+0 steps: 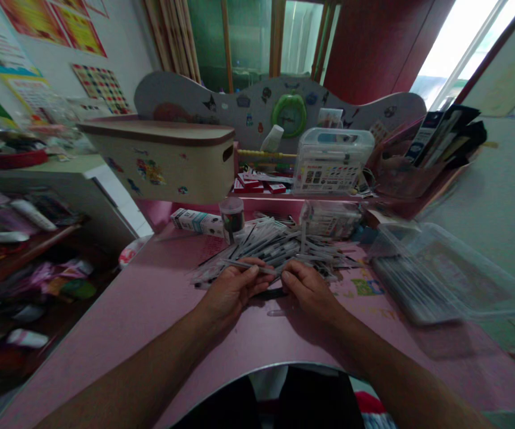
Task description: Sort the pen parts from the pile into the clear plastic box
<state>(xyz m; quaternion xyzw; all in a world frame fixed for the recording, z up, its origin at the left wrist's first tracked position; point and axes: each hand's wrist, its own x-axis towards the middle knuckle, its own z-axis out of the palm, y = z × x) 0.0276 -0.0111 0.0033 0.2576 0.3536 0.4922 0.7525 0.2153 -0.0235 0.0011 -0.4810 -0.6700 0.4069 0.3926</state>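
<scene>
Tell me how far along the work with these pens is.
Done: aligned pens lie in the clear box on the right. In hand: the left hand holds a pen, the right hand beside it. Left: the big loose heap of pens.

A pink bench is being shown carrying a loose heap of slim pens, which is being spread across its middle. A white-and-blue carton is being kept beside the heap's far left edge, and a small lidded clear jar is being stood upright just next to it. A packaged stack is being held behind the heap, while a clear plastic box is being supported at the right, tilted slightly, near colourful stickers on the bench.
</scene>
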